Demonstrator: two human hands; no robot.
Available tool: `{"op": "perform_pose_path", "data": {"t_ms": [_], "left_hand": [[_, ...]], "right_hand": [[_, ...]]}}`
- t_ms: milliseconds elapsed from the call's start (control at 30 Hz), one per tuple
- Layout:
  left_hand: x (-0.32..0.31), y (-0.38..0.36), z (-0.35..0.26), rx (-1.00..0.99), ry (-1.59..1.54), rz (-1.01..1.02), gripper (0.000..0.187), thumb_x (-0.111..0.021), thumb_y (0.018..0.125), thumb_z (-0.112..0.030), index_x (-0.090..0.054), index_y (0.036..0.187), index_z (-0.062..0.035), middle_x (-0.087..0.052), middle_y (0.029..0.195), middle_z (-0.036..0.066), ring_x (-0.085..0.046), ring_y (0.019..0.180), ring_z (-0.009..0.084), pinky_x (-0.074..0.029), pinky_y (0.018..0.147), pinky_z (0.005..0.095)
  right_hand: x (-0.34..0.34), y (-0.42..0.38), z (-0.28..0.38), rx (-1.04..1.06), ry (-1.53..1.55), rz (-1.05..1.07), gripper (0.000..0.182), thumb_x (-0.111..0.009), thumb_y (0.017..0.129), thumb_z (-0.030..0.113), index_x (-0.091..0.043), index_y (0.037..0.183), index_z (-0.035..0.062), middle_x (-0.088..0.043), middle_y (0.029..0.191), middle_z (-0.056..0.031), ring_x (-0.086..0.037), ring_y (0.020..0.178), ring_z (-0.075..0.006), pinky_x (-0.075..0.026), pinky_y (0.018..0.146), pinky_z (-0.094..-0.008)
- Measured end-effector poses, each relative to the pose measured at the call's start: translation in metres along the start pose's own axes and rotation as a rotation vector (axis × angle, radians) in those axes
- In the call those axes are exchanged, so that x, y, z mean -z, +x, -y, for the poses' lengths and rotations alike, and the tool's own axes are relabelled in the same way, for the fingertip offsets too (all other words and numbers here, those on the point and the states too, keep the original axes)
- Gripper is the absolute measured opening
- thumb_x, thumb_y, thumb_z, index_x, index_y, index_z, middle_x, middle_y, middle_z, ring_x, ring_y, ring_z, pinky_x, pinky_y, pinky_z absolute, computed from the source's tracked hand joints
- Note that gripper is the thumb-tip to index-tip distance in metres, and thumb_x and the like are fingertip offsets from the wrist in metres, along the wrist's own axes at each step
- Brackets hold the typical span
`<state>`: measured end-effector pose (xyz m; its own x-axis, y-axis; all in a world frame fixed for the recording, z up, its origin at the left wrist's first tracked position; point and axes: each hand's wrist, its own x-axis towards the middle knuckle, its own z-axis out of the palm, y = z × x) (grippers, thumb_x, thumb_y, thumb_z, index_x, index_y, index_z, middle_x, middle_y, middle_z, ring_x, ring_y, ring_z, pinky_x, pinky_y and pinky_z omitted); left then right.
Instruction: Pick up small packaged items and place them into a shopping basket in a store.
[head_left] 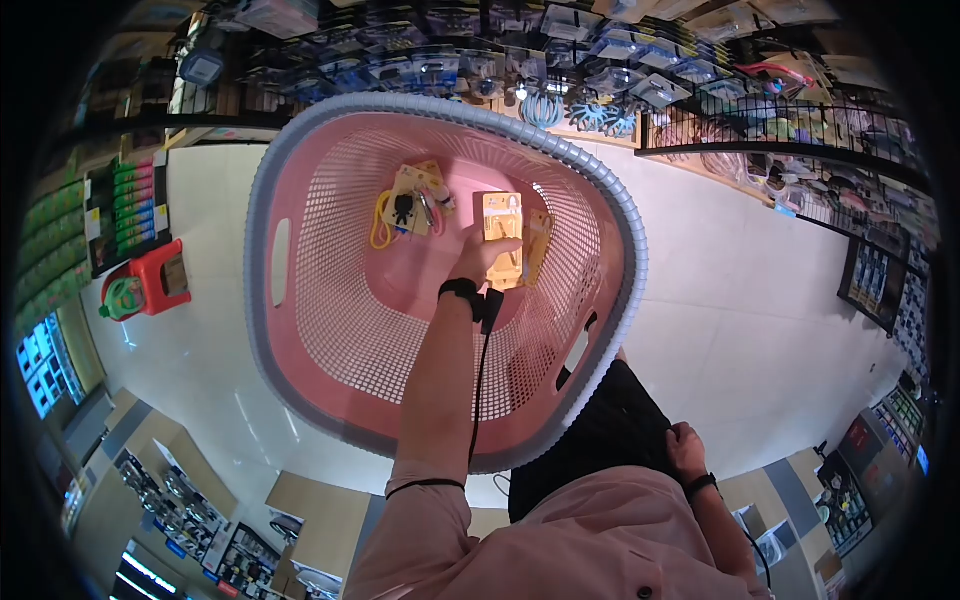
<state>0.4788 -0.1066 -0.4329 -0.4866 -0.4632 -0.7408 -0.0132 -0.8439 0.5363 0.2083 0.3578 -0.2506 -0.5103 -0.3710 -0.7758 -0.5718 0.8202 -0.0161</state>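
Note:
My left hand (478, 257) reaches down into a pink basket (340, 395) with a grey rim. Its fingers are closed on a yellow packaged item (503, 215), the thumb lying across the front. Right beside it, another yellow package (539, 235) leans by the basket's perforated wall. A small pile of carded goods (408, 200) with a yellow loop and a black figure on it lies further left on the basket floor. My right hand (686, 450) is by my dark trousers, fingers curled in; whatever they may hold is hidden.
Shelves of packaged goods (480, 70) run along the far side, with a wire rack (760, 135) at the right. A red container (160, 280) stands on the pale floor (720, 260) at the left. Display counters (310, 505) are behind me.

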Motion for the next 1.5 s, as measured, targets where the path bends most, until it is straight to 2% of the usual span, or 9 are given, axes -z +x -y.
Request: {"op": "perform_pose_path", "data": {"t_ms": [167, 400, 500, 833, 1200, 1267, 1333, 1400, 1500], "left_hand": [[-0.005, 0.008, 0.013, 0.174, -0.108, 0.048, 0.043, -0.072, 0.083, -0.009, -0.06, 0.124, -0.0027, -0.068, 0.108, 0.007, -0.068, 0.092, 0.0195, -0.057, 0.079, 0.0355], [-0.019, 0.024, 0.028, 0.212, 0.016, 0.012, 0.043, -0.073, 0.084, -0.012, -0.059, 0.125, -0.0052, -0.067, 0.104, 0.008, -0.067, 0.091, 0.0203, -0.056, 0.075, 0.037], [-0.01, 0.023, 0.027, 0.233, 0.02, 0.099, 0.046, -0.075, 0.083, -0.013, -0.059, 0.126, -0.0048, -0.068, 0.106, 0.008, -0.067, 0.092, 0.019, -0.056, 0.077, 0.0359], [-0.016, -0.018, 0.01, 0.28, -0.112, 0.079, 0.064, -0.08, 0.084, -0.027, -0.052, 0.138, -0.0073, -0.067, 0.119, 0.007, -0.067, 0.105, 0.0206, -0.054, 0.087, 0.0368], [-0.011, -0.066, -0.003, 0.305, -0.215, 0.08, 0.045, -0.075, 0.087, -0.018, -0.06, 0.127, -0.0044, -0.07, 0.109, 0.007, -0.069, 0.093, 0.0208, -0.058, 0.078, 0.0359], [-0.001, -0.07, -0.011, -0.06, -0.098, 0.005, 0.042, -0.074, 0.087, -0.013, -0.059, 0.125, -0.0034, -0.07, 0.102, 0.008, -0.07, 0.086, 0.0206, -0.058, 0.074, 0.0336], [-0.001, -0.09, -0.035, -0.309, -0.075, -0.027, 0.044, -0.072, 0.088, -0.011, -0.055, 0.127, -0.0016, -0.067, 0.108, 0.008, -0.069, 0.092, 0.0208, -0.059, 0.077, 0.0351], [0.017, -0.095, -0.049, -0.116, -0.162, -0.083, 0.047, -0.072, 0.089, -0.012, -0.051, 0.13, -0.0011, -0.064, 0.113, 0.009, -0.068, 0.095, 0.022, -0.059, 0.079, 0.0377], [-0.003, -0.156, -0.083, -0.247, -0.201, -0.013, 0.048, -0.068, 0.092, -0.012, -0.048, 0.134, 0.0003, -0.064, 0.115, 0.011, -0.068, 0.101, 0.0254, -0.059, 0.086, 0.0402]], "right_hand": [[-0.003, -0.001, 0.002, -0.014, -0.041, 0.016, 0.027, -0.058, 0.094, 0.027, -0.064, 0.102, 0.0021, -0.069, 0.096, -0.0214, -0.066, 0.092, -0.041, -0.052, 0.083, -0.0484], [-0.009, -0.012, -0.001, -0.014, -0.039, -0.009, 0.026, -0.06, 0.093, 0.026, -0.064, 0.101, 0.0016, -0.07, 0.096, -0.0217, -0.066, 0.094, -0.0405, -0.052, 0.083, -0.0479], [-0.007, -0.01, -0.004, -0.005, -0.071, -0.011, 0.026, -0.06, 0.093, 0.026, -0.064, 0.1, 0.0013, -0.069, 0.096, -0.0222, -0.066, 0.094, -0.0406, -0.052, 0.083, -0.0478], [0.005, -0.002, 0.002, 0.104, -0.111, -0.049, 0.023, -0.06, 0.093, 0.026, -0.064, 0.097, 0.0032, -0.068, 0.092, -0.0219, -0.066, 0.089, -0.0416, -0.053, 0.079, -0.0502], [0.013, -0.004, 0.02, 0.136, -0.097, -0.041, 0.029, -0.059, 0.093, 0.03, -0.065, 0.1, 0.0021, -0.068, 0.098, -0.0223, -0.065, 0.093, -0.0411, -0.052, 0.083, -0.0492], [0.013, -0.001, 0.018, 0.129, -0.099, -0.047, 0.031, -0.059, 0.093, 0.031, -0.066, 0.1, 0.0022, -0.068, 0.098, -0.0222, -0.065, 0.094, -0.0406, -0.052, 0.084, -0.049], [0.013, 0.006, 0.015, 0.139, -0.111, -0.065, 0.031, -0.059, 0.091, 0.033, -0.066, 0.098, 0.0036, -0.068, 0.096, -0.0219, -0.066, 0.093, -0.0401, -0.053, 0.084, -0.0499], [0.022, 0.014, 0.023, 0.137, -0.002, -0.005, 0.037, -0.059, 0.092, 0.035, -0.067, 0.105, 0.002, -0.07, 0.103, -0.0228, -0.066, 0.1, -0.0402, -0.052, 0.089, -0.0479], [0.044, 0.023, 0.052, 0.221, 0.213, 0.062, 0.041, -0.059, 0.093, 0.036, -0.066, 0.113, 0.0005, -0.07, 0.108, -0.0231, -0.065, 0.106, -0.0394, -0.051, 0.094, -0.044]]}}
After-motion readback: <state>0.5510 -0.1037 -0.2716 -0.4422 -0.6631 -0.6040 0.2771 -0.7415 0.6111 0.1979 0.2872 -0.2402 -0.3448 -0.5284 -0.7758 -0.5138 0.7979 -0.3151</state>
